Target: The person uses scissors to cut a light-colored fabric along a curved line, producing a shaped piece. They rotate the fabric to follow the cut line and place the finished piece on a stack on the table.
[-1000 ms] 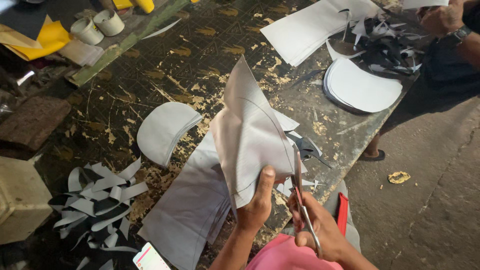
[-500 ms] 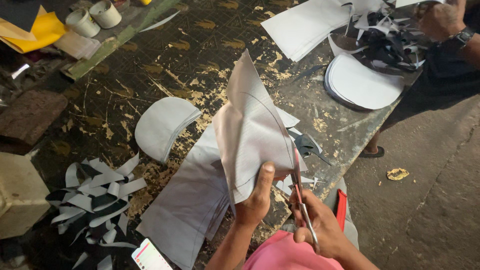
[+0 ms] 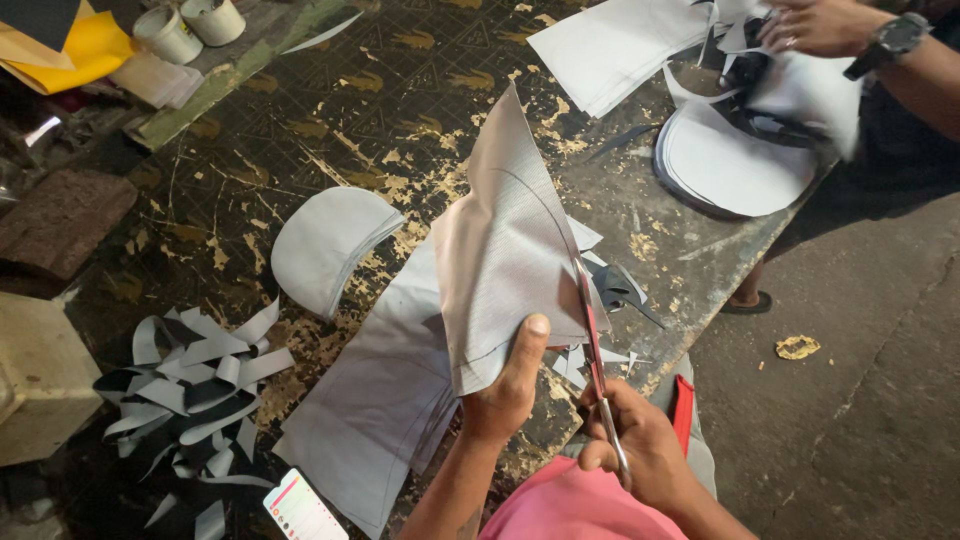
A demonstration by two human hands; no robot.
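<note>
Left hand [image 3: 505, 395] pinches grey sheet [image 3: 505, 250] upright above bench [image 3: 300, 130]; right hand [image 3: 640, 455] beside it, closed on scissors [image 3: 592, 340] cutting sheet's right edge.

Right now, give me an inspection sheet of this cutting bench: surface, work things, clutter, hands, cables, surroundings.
Surface: dark worn table, paint flaked in yellow patches.
Work things: grey sheet held up; scissors at its right edge; stack of grey sheets lying flat; curved cut pieces.
Clutter: pile of grey offcut strips; tape rolls; phone at the table edge.
Hands: left hand grips the sheet; right hand holds the scissors.
Cables: nothing seen.
Surroundings: another person's hand at a second pile of cut pieces; concrete floor.
</note>
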